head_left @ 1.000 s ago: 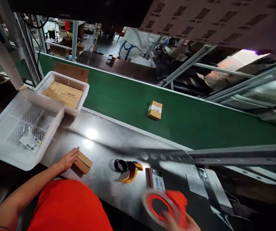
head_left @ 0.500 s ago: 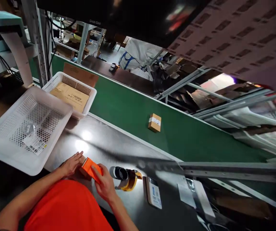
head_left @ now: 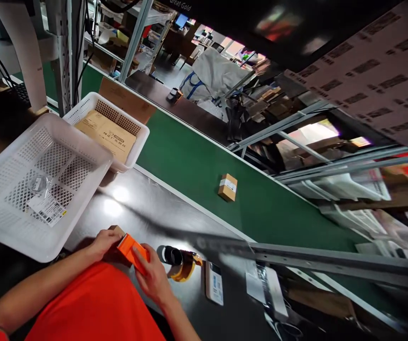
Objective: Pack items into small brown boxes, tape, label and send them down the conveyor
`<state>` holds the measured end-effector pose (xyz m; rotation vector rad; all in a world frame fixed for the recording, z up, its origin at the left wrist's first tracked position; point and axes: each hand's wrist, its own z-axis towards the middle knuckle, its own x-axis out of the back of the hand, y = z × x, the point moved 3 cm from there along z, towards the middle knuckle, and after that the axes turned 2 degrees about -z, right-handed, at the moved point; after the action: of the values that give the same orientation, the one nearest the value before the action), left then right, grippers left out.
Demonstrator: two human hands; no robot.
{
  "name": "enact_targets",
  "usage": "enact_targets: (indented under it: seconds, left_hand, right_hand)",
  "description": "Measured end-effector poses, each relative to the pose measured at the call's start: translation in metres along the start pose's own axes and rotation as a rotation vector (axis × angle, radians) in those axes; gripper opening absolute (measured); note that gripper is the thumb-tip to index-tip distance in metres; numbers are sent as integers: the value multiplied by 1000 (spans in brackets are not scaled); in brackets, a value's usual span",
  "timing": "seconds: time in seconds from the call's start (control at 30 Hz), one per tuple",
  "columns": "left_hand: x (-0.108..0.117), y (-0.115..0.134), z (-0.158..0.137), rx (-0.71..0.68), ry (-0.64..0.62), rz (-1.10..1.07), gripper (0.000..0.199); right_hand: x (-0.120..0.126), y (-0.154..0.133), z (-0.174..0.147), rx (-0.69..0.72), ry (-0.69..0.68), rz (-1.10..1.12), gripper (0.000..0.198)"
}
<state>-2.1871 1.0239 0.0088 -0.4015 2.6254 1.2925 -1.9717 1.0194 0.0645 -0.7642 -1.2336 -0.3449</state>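
Note:
My right hand grips an orange tape dispenser with a thin metallic front edge, thumb lying along its top. The dispenser rests against a small brown cardboard box, close in front of my red shirt. My left hand is closed over the box's left side, fingers bent onto it; part of the box is hidden by the hand and dispenser. Just right of my right hand stand a black roll and a brown-yellow tape roll. Beyond them lies a flat phone-like device with a pale label.
Two white plastic baskets stand left: the near basket holds a clear bag and a label, the far basket flat brown cartons. A parcel sits on the green conveyor behind the metal table. A metal rail crosses at right.
The left hand's fingers, flat and stretched before, are now bent around the box. The orange dispenser stays against the box in my right hand. The whole view has shifted and tilted slightly.

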Motion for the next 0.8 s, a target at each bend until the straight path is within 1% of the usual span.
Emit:
enact_targets:
  seconds: [0.1,0.2,0.3,0.37,0.43,0.53,0.67,0.8]
  left_hand:
    - [7,7,3,-130,134,210,32]
    - [16,12,8,-203,233,278,23]
    - [28,10,14,-229,300,309,19]
    - [35,2,18,-211,300,302,19]
    - [40,-9,20,-176,284,269,19]
    - [46,-26,19,-126,278,195,20]
    - [54,-43,11,-85,304,86,27]
    - [58,-55,1,-67,337,-16,36]
  right_hand:
    - [7,-7,8,-69,-141,27,79]
    - [14,-13,12,-216,-329,25,70]
    - [21,-16,13,-336,-497,-28,67]
    - [24,-16,13,-366,-569,-64,65]
    - [24,-16,16,-342,-605,-74,63]
    - [24,-16,23,-251,-604,-61,61]
    - [27,-21,35,-134,-607,-65,59]
    - [29,-25,44,-76,-656,-120,57]
